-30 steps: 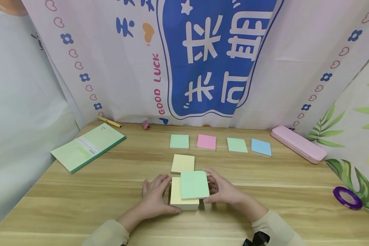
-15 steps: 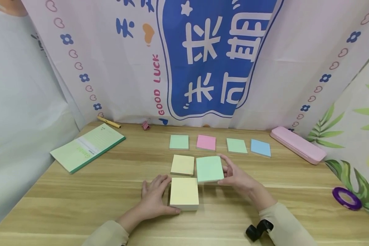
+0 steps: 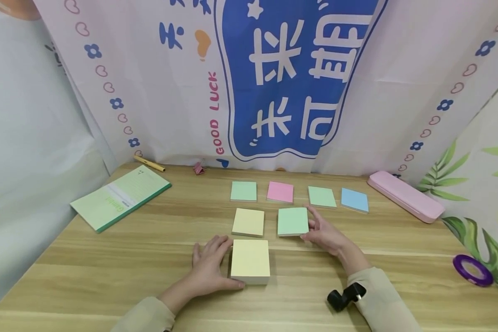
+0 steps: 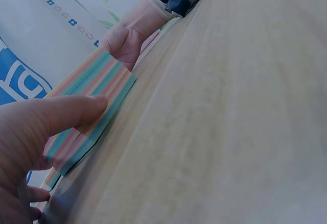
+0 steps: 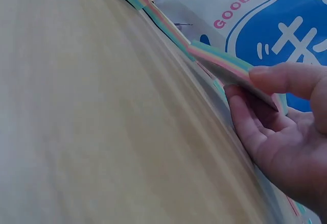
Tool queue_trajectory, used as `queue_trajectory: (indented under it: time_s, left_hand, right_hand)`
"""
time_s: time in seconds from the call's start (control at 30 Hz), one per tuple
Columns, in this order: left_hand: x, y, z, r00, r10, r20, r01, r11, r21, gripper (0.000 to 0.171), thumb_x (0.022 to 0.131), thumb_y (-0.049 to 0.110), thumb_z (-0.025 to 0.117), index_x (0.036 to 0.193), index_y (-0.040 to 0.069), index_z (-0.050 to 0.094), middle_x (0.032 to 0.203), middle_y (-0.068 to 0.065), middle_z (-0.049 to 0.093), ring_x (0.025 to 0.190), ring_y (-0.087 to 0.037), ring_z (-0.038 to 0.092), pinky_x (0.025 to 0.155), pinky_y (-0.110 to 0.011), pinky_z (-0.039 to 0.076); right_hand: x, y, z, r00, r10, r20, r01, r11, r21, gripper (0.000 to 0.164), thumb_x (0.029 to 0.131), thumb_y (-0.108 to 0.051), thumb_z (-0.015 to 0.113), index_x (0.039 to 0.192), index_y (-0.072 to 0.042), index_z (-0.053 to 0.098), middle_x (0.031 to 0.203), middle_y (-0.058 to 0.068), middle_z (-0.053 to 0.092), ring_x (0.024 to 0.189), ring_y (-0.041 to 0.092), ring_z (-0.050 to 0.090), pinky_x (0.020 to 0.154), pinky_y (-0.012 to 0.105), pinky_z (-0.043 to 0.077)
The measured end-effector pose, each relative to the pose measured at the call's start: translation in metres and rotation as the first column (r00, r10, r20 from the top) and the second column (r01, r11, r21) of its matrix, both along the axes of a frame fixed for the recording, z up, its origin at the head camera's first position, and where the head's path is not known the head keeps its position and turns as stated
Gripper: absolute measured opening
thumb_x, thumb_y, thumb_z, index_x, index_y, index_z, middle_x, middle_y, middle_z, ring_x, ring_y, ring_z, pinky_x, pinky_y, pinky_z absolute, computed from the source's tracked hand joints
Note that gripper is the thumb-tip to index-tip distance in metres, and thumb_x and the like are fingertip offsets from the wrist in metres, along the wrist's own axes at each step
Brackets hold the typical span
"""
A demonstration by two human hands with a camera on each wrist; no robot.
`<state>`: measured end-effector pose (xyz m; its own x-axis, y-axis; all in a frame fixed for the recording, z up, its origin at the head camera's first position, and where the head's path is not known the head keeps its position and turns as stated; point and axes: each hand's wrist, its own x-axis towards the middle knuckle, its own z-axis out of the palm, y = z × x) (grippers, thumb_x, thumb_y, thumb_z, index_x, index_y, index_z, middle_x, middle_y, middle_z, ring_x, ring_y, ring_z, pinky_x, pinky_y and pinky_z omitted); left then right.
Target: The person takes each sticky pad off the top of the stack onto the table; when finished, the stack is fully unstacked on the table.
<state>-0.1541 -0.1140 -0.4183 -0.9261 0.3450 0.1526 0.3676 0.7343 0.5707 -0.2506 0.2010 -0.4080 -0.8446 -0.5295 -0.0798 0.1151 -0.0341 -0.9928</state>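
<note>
- Head view: the left hand (image 3: 209, 267) holds the left side of a thick square stack of sticky notes with a pale yellow top (image 3: 251, 258), thumb at its near corner, on a wood-grain bench (image 3: 157, 244).
- Head view: the right hand (image 3: 325, 237) pinches the right edge of a square mint-green sticky-note pad (image 3: 293, 222); some of its fingers are hidden behind the pad. A thinner square pale yellow pad (image 3: 248, 222) lies just to the left.
- Head view: behind lies a row of four square pads, green, pink, green and blue (image 3: 354, 200). A white cloth banner with a blue panel (image 3: 288, 124) is cut off at the top.
- Left wrist view: the left thumb lies across the stack's striped pastel side; the other fingers are mostly hidden, two tips showing low at the left edge. The right hand's fingertips are hidden behind the stack.
- Right wrist view: the right thumb is above the tilted green pad, fingers beneath, its underside in shadow. I cannot tell whether its far edge touches the bench. The thick stack is cut off at the top.
</note>
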Motion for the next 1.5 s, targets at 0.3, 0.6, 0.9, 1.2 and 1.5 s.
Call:
queue_trajectory:
  time_s: [0.3, 0.6, 0.9, 1.2, 1.5]
  left_hand:
    - [0.0, 0.0, 0.001, 1.0, 0.003, 0.005, -0.003, 1.0, -0.009, 0.1, 0.053, 0.059, 0.07, 0.128, 0.003, 0.036, 0.133, -0.015, 0.028, 0.124, -0.033, 0.013, 0.089, -0.058, -0.011]
    - [0.0, 0.001, 0.003, 1.0, -0.005, 0.012, 0.005, 1.0, -0.007, 0.099, 0.054, 0.057, 0.071, 0.128, 0.003, 0.036, 0.134, -0.016, 0.027, 0.124, -0.034, 0.013, 0.089, -0.059, -0.011]
    - [0.0, 0.0, 0.001, 1.0, -0.004, 0.013, 0.004, 1.0, -0.005, 0.1, 0.053, 0.059, 0.07, 0.128, 0.002, 0.036, 0.133, -0.016, 0.027, 0.124, -0.033, 0.013, 0.089, -0.058, -0.012]
    - [-0.001, 0.001, 0.001, 1.0, 0.006, -0.008, -0.006, 1.0, -0.02, 0.099, 0.052, 0.058, 0.071, 0.127, 0.003, 0.037, 0.131, -0.015, 0.03, 0.123, -0.034, 0.016, 0.088, -0.06, -0.009]
    - [-0.001, 0.001, 0.002, 1.0, 0.006, 0.002, -0.006, 1.0, -0.02, 0.099, 0.053, 0.058, 0.071, 0.128, 0.003, 0.037, 0.132, -0.015, 0.029, 0.124, -0.034, 0.015, 0.088, -0.06, -0.009]
  right_hand:
    - [-0.003, -0.003, -0.001, 0.999, -0.034, -0.04, 0.039, 0.99, 0.133, 0.094, 0.074, 0.008, 0.059, 0.139, -0.017, -0.004, 0.115, 0.025, 0.044, 0.09, 0.027, 0.053, 0.071, 0.033, 0.045]
    - [-0.001, 0.003, 0.002, 0.993, -0.037, -0.112, 0.069, 0.952, 0.298, 0.088, 0.077, -0.002, 0.062, 0.139, -0.013, 0.001, 0.068, 0.008, 0.047, 0.064, 0.019, 0.051, 0.064, 0.035, 0.047]
    - [0.007, 0.012, 0.012, 0.984, 0.025, -0.178, 0.05, 0.914, 0.402, 0.084, 0.077, -0.013, 0.064, 0.138, -0.007, 0.006, 0.082, 0.014, 0.055, 0.071, 0.025, 0.053, 0.065, 0.037, 0.047]
    - [0.02, 0.008, 0.027, 0.958, 0.076, -0.277, 0.056, 0.897, 0.439, 0.075, 0.079, -0.01, 0.063, 0.137, -0.005, 0.014, 0.096, 0.019, 0.054, 0.084, 0.027, 0.053, 0.071, 0.036, 0.046]
    - [0.049, -0.033, 0.035, 0.931, 0.173, -0.32, -0.075, 0.952, 0.296, 0.071, 0.078, -0.006, 0.062, 0.135, -0.004, 0.02, 0.11, 0.026, 0.046, 0.093, 0.033, 0.05, 0.078, 0.036, 0.043]
